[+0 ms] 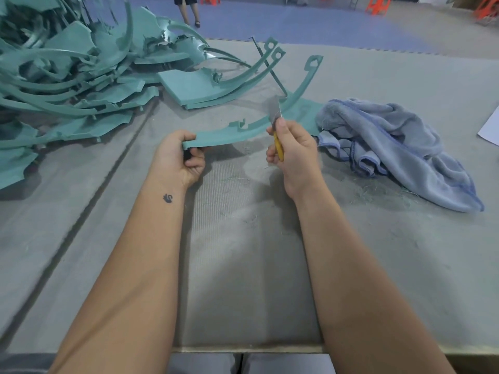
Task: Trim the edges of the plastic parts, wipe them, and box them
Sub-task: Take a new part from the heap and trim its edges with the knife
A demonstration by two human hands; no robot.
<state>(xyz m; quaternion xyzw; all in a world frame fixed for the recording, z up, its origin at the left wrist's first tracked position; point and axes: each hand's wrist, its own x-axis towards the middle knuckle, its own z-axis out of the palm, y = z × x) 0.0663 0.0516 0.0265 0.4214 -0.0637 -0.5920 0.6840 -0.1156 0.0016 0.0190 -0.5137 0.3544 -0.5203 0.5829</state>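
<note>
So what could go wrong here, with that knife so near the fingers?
The blade works the edge of the curved teal part beside the right hand; a slip could cut a finger. The left hand holds only the part's end, so it may flex and gouge. Shavings could cling to the blue cloth.

grey worktable (pixel 405 76), blue floor (pixel 270 20), orange stools (pixel 378 5)

orange stools (pixel 376 5) | white paper (pixel 490 128) | standing person's legs (pixel 189 10)
</note>
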